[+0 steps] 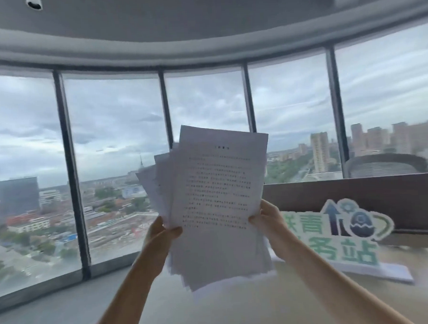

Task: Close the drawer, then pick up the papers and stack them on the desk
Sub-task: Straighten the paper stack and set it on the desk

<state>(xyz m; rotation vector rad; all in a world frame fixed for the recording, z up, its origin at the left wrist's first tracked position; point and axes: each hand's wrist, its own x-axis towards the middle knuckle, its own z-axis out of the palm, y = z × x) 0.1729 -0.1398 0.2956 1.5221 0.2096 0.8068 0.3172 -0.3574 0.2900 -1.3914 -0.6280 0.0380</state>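
Note:
Both hands hold up an uneven bundle of white printed papers (pixel 215 201) in front of the window, upright and fanned, with the sheets out of line at top and bottom. My left hand (pixel 162 232) pinches the bundle's left edge, thumb on the front sheet. My right hand (pixel 269 217) grips its right edge. The bundle's lower edge hangs a little above the pale desk top (pixel 240 309). No drawer is in view.
A cut-out sign (pixel 345 236) with green characters and an egg figure stands on the desk at the right, against a dark partition (pixel 358 199). A mesh chair back (pixel 386 165) rises behind it. Floor-to-ceiling windows curve round the room; grey floor lies at the left.

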